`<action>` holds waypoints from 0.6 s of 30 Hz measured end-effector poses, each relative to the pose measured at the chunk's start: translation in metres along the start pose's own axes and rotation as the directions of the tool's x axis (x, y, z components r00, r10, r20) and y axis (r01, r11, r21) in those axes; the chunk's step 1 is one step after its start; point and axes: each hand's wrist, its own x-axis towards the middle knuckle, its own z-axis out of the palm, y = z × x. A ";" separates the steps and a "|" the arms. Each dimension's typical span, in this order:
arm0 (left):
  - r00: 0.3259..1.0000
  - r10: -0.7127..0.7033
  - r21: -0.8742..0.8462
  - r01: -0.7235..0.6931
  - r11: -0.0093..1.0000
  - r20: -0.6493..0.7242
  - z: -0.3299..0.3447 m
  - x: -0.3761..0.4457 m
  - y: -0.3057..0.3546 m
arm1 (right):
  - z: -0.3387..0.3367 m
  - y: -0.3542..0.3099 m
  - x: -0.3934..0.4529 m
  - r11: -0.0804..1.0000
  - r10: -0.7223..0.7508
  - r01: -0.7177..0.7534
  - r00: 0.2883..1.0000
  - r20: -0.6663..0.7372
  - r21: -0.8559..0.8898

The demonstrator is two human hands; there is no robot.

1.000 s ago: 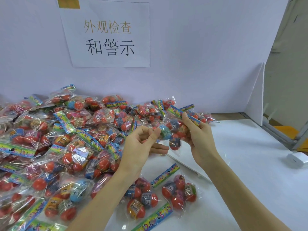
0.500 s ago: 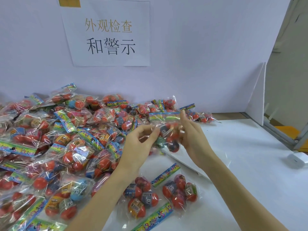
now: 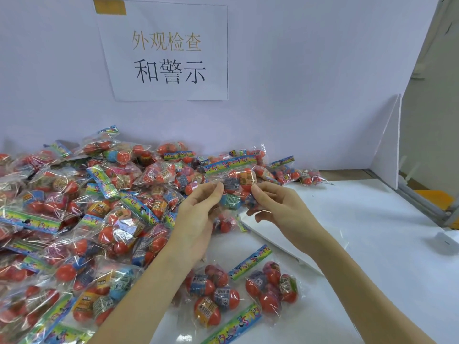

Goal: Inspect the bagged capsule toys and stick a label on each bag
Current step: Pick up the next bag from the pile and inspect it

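I hold one clear bag of red and blue capsule toys (image 3: 237, 184) up over the table, its colourful header strip on top. My left hand (image 3: 198, 214) pinches the bag's left side with thumb and fingers. At the bag's right side my right hand (image 3: 275, 207) pinches it too, fingers curled. A big heap of the same bags (image 3: 82, 219) fills the left half of the table. Near the front, two more bags (image 3: 270, 286) lie flat between my forearms. No label is visible on the held bag.
A white sheet (image 3: 280, 242) lies on the white table (image 3: 372, 244) under my right hand. A paper sign (image 3: 169, 50) hangs on the back wall. A white partition (image 3: 387, 150) stands at the right, with a small white object (image 3: 447, 240) near the right edge.
The held bag has turned from hanging on my right hand to level between both hands, header on top. My left hand rose and took hold of its left side.
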 end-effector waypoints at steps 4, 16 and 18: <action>0.953 0.300 0.386 -0.260 0.885 -0.047 0.001 -0.003 -0.007 | 0.012 0.009 0.000 0.972 -0.151 0.112 0.970 -0.188 -0.207; 0.995 0.032 0.111 -0.042 0.993 0.097 -0.001 0.001 0.001 | 0.019 0.015 -0.002 0.764 -0.526 0.325 0.814 -0.247 -0.557; 0.983 0.056 0.131 -0.080 0.988 0.175 0.000 -0.001 0.001 | 0.015 0.011 0.000 0.915 -0.299 0.199 0.918 -0.262 -0.350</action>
